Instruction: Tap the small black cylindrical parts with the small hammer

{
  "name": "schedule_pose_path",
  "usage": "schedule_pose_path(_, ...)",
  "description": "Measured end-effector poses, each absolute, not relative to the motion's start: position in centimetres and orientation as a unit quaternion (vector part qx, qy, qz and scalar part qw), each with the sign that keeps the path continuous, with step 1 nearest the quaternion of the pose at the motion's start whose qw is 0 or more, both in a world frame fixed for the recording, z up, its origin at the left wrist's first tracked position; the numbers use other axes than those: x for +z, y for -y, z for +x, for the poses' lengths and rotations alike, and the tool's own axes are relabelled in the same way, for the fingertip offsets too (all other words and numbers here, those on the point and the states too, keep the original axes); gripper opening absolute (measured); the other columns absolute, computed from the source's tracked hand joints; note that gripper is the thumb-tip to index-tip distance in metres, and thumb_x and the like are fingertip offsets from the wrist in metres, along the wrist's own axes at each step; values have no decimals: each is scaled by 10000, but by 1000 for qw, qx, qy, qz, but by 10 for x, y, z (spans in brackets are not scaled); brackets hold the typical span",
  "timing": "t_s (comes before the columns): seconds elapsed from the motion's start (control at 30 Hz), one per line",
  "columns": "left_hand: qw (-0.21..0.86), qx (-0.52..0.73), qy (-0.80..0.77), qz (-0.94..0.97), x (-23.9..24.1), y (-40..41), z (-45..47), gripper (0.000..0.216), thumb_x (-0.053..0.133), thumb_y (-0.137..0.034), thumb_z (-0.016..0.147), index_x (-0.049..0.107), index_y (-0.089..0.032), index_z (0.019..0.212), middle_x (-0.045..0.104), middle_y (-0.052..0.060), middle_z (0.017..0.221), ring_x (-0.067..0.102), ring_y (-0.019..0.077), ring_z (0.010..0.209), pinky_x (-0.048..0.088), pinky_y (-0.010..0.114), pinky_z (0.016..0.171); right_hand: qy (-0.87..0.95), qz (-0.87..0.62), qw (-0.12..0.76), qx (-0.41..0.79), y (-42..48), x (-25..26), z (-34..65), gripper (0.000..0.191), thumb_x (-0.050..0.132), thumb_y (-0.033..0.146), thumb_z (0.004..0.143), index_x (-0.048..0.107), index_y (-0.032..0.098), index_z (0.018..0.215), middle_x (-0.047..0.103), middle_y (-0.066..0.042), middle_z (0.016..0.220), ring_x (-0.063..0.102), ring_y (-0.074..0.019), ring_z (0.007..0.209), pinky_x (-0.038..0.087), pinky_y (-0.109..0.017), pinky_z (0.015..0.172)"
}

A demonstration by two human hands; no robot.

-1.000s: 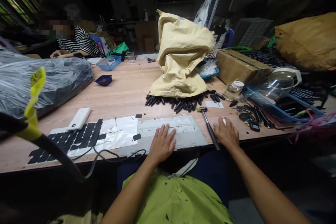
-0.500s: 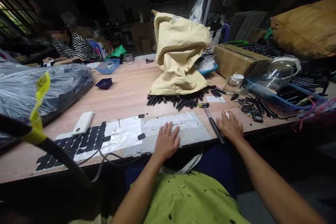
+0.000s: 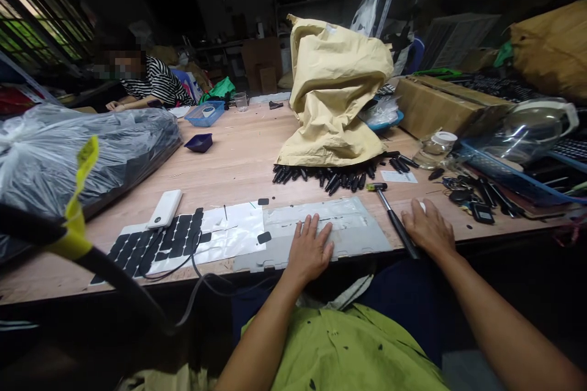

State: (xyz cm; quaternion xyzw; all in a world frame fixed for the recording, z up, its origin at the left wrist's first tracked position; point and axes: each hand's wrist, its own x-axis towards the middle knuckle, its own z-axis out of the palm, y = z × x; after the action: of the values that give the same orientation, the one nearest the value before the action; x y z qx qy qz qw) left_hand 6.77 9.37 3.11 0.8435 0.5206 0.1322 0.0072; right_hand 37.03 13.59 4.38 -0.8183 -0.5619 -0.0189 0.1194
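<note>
My left hand (image 3: 309, 249) lies flat and open on a grey keyboard frame (image 3: 353, 235) at the table's near edge. To its right my right hand (image 3: 428, 230) rests palm down on the wooden table (image 3: 229, 165), fingers loosely spread over a small white thing that is mostly hidden. A small hammer (image 3: 393, 218) with a black handle lies between the two hands, just left of my right hand. Left of the frame lies a white sheet (image 3: 229, 229) with black key caps (image 3: 160, 243).
A tan paper sack (image 3: 334, 91) stands mid-table over a row of black parts (image 3: 330, 178). A white power bank (image 3: 165, 208) with a cable, a bagged bundle (image 3: 82, 153), a cardboard box (image 3: 440, 107), a blue tray (image 3: 509, 171) and a seated person (image 3: 147, 82) surround it.
Neither hand has moved on the table. The view has shifted, so everything sits a little further right in the picture.
</note>
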Motion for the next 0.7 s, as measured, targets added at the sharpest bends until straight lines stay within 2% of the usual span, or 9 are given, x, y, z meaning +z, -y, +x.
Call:
schedule_pose_path(0.23,9,137,-519,844,34,-91,69,506,426,-436,1009,453,-301,1496,402,87,1605,391,307,1469,393,537,1161,568,-810,149,1,-134,45,373,735,246,491,924,446,52,1477,436,-253,1537,437,-396,1401,401,-563,1104)
schedule_pose_path(0.43,1,134,-519,844,34,-89,68,505,437,-426,1006,458,-293,1493,398,101,1605,395,307,1467,392,528,1164,562,-819,116,10,-134,45,374,739,270,457,932,379,22,1521,399,-241,1567,393,-380,1436,373,-526,1135)
schedule_pose_path(0.53,-5,142,-517,844,33,-89,67,503,432,-416,1009,453,-297,1497,399,101,1605,393,309,1468,395,533,1162,560,-820,118,-1,-133,45,372,717,258,448,943,391,40,1518,414,-234,1561,418,-374,1417,366,-548,1130)
schedule_pose_path(0.7,-16,148,-516,844,30,-87,64,500,418,-410,1012,454,-303,1499,403,93,1603,393,309,1468,395,536,1162,561,-822,102,-8,-131,44,370,679,219,423,965,437,46,1486,429,-222,1554,416,-327,1426,356,-491,1149)
